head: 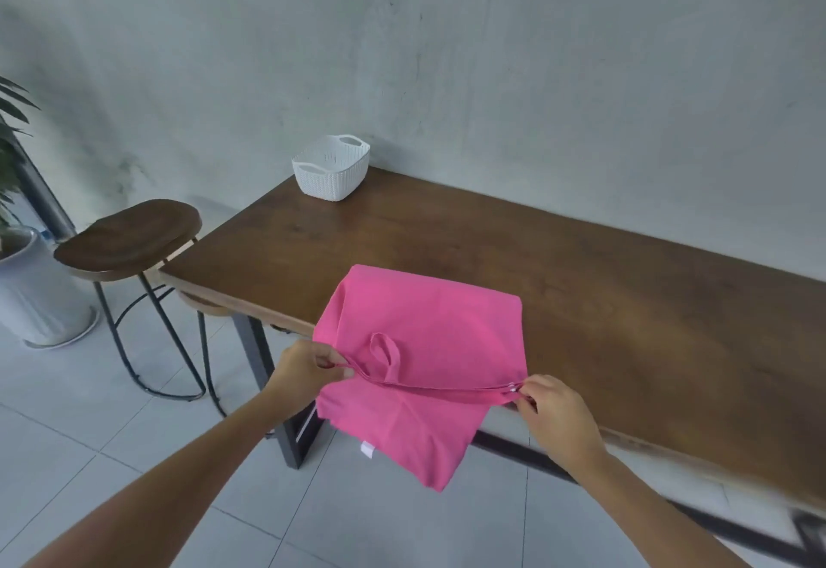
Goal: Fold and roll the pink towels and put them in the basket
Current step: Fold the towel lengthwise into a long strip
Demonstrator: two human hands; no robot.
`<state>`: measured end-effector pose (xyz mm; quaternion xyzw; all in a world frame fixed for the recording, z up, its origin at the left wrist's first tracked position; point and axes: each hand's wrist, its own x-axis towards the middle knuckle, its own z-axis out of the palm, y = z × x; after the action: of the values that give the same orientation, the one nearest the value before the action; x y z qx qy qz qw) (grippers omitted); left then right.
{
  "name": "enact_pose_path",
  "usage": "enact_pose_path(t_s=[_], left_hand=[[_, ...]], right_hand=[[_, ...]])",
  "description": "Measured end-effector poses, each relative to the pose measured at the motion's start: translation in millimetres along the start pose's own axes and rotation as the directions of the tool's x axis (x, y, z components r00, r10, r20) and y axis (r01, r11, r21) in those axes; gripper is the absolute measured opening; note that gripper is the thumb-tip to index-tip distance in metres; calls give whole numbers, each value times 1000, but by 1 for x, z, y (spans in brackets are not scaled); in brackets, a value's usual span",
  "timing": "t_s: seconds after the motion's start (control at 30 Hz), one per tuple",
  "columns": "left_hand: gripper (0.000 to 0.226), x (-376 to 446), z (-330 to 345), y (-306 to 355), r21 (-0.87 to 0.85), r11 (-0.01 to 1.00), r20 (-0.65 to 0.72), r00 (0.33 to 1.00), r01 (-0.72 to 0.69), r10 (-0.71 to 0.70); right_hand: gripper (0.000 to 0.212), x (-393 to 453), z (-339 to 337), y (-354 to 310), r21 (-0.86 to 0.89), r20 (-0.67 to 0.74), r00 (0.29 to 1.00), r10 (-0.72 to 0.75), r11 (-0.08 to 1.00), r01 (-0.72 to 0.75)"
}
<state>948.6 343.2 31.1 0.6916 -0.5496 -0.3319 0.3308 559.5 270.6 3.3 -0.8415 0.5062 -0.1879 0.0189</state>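
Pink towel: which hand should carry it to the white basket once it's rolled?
Probably the left hand. The basket sits at the table's far left corner, on that hand's side. The right hand pinches the pink towel's opposite corner, farther from the basket.

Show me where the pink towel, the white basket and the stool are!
pink towel (pixel 429 317): head view, on its flat upper panel lying on the table.
white basket (pixel 331 174): head view, on its front wall.
stool (pixel 129 232): head view, on its wooden seat.

Both bare arms reach forward, left hand (pixel 308 368) and right hand (pixel 556 411) each pinching the towel (pixel 429 326) edge.
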Motion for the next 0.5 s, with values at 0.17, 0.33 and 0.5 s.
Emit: enact_pose_path(t_s=[0.17,0.33,0.5], left_hand=[[9,-46,-24,-27,39,999,97,995,-2,-1],[13,-76,-56,-31,69,997,14,1000,-17,16],[11,-79,-96,-3,-14,1000,-127,992,-19,17]], right_hand=[[11,-61,-2,-49,-73,11,1000,26,997,-25],[14,-90,-15,-92,-163,-13,1000,-17,986,15],[22,-58,-45,-118,-205,-67,994,-87,976,72]])
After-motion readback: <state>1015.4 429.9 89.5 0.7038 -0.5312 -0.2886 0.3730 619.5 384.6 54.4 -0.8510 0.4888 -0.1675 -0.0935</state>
